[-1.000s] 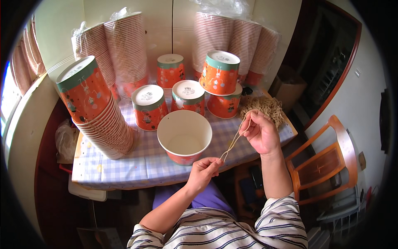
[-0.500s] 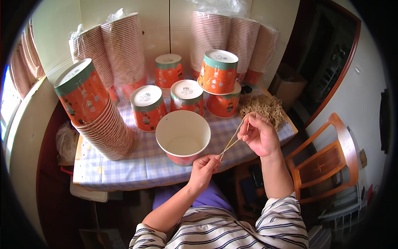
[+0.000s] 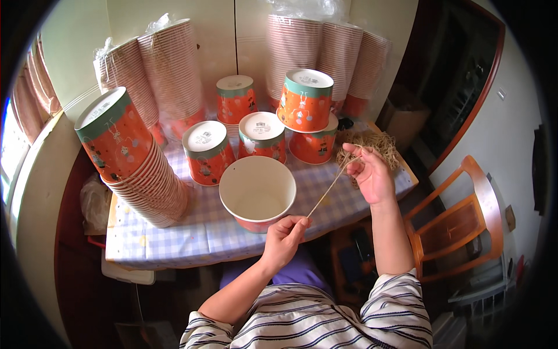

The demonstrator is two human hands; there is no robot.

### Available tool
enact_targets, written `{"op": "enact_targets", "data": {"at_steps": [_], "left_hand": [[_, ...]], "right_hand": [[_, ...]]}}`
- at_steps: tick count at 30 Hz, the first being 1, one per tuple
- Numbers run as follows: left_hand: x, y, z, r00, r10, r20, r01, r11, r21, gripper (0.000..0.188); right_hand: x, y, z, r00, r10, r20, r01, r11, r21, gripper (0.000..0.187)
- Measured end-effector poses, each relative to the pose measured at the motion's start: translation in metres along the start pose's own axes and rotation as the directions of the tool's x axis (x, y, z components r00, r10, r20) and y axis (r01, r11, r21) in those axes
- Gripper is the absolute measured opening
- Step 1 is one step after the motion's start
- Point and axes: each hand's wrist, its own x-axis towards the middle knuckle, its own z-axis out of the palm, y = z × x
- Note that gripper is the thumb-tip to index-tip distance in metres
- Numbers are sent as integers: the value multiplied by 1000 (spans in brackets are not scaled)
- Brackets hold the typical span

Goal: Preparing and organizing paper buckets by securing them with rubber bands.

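Over checked tablecloth (image 3: 192, 232), left hand (image 3: 283, 237) and right hand (image 3: 369, 173) pinch, seemingly taut, a string (image 3: 328, 190)

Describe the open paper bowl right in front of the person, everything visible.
The open paper bowl stands upright near the front edge of the checked tablecloth, mouth up. It is round with a rolled rim, a plain cream inside that looks empty, and an orange-red outside wall visible low at the front. It looks like coated paper. A small hole shows near the rim on its left side. Neither hand touches it: the left hand sits just in front, the right hand off to its right. Upturned bowls stand right behind it.
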Motion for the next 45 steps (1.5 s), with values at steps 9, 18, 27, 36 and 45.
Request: {"op": "enact_targets", "data": {"at_steps": [9,18,27,36,45], "left_hand": [[-7,-11,-21,991,-133,6,131,981,142,25],[-20,-4,-38,959,-260,109,256,965,49,22],[-35,9,-57,929,-364,69,370,922,-113,24],[-41,9,-61,922,-378,89,383,922,-50,31],[-31,24,-60,971,-234,46,220,953,208,22]], "right_hand": [[-15,26,-9,952,-97,289,296,69,-953,14],[-66,83,18,731,405,549,77,751,-656,29],[-75,84,34,744,283,605,278,693,-666,11],[-81,88,32,740,112,663,485,594,-641,9],[-76,85,42,724,38,689,550,572,-609,9]]}}
